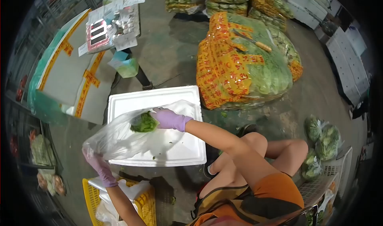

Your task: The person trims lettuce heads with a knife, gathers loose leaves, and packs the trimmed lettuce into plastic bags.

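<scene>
Both my hands wear thin purple gloves. A clear plastic bag (115, 136) stretches between them over the white foam lid (187, 154). At the bag's left end, my left hand (95, 162) is closed on the gathered film. A small bunch of leafy greens (144, 123) shows at the bag, near its right part. My right hand (169, 119) has its fingers closed at the edge of these greens, with film spreading behind it. How much of the bunch it grips is partly hidden. A few green scraps lie on the lid.
A digital scale (99, 35) stands beyond the lid. Large wrapped vegetable bundles (243, 66) sit at right, a wooden-handled knife (255, 42) on top. A yellow crate (149, 202) with plastic bags is near my left arm. Bagged greens (328, 142) lie by a crate at right.
</scene>
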Demonstrator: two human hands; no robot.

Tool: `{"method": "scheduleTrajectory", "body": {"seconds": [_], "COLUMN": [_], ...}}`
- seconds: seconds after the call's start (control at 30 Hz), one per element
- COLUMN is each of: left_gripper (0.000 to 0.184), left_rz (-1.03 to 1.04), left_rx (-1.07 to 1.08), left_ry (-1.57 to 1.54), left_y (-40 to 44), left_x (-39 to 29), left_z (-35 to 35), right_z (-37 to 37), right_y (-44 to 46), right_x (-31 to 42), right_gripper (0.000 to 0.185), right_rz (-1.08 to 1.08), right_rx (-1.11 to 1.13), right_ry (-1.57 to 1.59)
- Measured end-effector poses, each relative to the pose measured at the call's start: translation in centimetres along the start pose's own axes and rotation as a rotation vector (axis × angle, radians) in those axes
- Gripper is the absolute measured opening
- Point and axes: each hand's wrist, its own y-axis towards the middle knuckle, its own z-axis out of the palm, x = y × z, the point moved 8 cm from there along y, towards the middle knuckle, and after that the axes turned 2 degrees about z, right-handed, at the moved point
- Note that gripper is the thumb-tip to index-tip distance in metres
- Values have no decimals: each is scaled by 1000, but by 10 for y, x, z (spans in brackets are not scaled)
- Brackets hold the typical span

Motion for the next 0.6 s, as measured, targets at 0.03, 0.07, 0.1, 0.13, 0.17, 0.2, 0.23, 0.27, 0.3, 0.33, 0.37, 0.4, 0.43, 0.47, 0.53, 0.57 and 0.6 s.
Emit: {"method": "scheduleTrajectory", "body": {"seconds": [0.03, 0.07, 0.1, 0.13, 0.17, 0.2, 0.23, 0.27, 0.3, 0.33, 0.37, 0.4, 0.43, 0.47, 0.53, 0.57, 0.6], "left_gripper": [49, 53, 53, 59, 65, 72, 72, 74, 75, 72, 72, 70, 68, 64, 60, 58, 60], "left_rz": [12, 27, 32, -26, -84, -64, -65, 111, 291, 560, 550, 711, 873, 726, 715, 683, 677], "left_rx": [70, 139, 153, 164, 173, 194, 204, 186, 164, 69, 68, 63, 58, 247, 620, 841, 1060], "left_ry": [61, 124, 123, 283, 443, 471, 470, 602, 728, 999, 999, 1002, 1017, 917, 955, 837, 868], "left_y": [7, 12, 14, 15, 16, -18, -29, -37, -46, -59, -69, -91, -117, -131, -185, -210, -231], "left_x": [19, 36, 56, 81, 97, 65, 64, 53, 41, 23, 27, 22, 18, 47, 83, 97, 124], "left_z": [0, 0, -5, -12, -14, 13, 17, 15, 14, 14, 21, 32, 41, 53, 112, 138, 157], "right_z": [-12, -13, -11, -20, -43, -78, -105, -133, -161, -202, -221, -249, -254, -230, -127, -51, -18], "right_y": [-5, -13, -25, -43, -68, -100, -132, -168, -205, -255, -313, -380, -451, -545, -696, -774, -784], "right_x": [-4, 0, -1, 1, 10, 25, 21, 14, -2, -11, -41, -55, -68, -104, -111, -118, -78], "right_gripper": [61, 59, 56, 51, 49, 48, 49, 49, 48, 42, 35, 29, 26, 27, 17, 23, 23], "right_rz": [11, -9, -29, -102, -174, -247, -126, -4, 144, 264, 504, 658, 850, 837, 1156, 1382, 1383], "right_rx": [-11, 142, 295, 224, 177, 129, 132, 136, 81, -154, -409, -758, -1165, -1493, -1560, -1416, -1400], "right_ry": [-3, -51, -97, 84, 252, 418, 479, 540, 427, 427, 605, 486, 535, 658, 419, 309, 326]}}
